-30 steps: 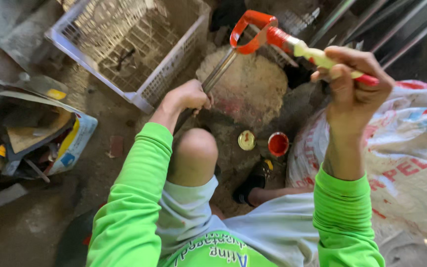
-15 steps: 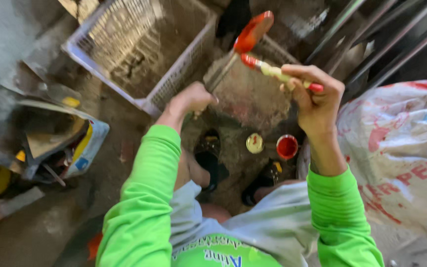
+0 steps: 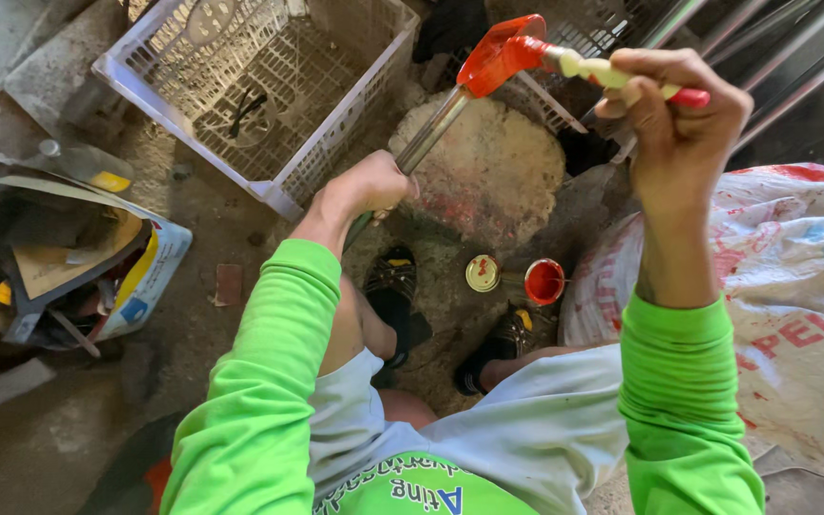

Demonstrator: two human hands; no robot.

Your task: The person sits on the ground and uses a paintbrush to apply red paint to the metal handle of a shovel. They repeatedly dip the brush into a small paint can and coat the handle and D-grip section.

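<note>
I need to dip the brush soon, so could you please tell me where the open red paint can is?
The paint can sits on the ground below the flat stone, beside its lid and the white sack.

A dusty concrete floor (image 3: 193, 381) lies in daylight around a round stone slab (image 3: 488, 176), with a white plastic crate (image 3: 259, 86) beside it and a printed sack (image 3: 793, 315) opposite.

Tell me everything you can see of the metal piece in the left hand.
The metal piece is a slim, shiny rod, tilted up to the right. Its upper end carries a flat part coated in wet-looking red paint. The left hand grips its lower end; the brush in the right hand touches the red part.
</note>
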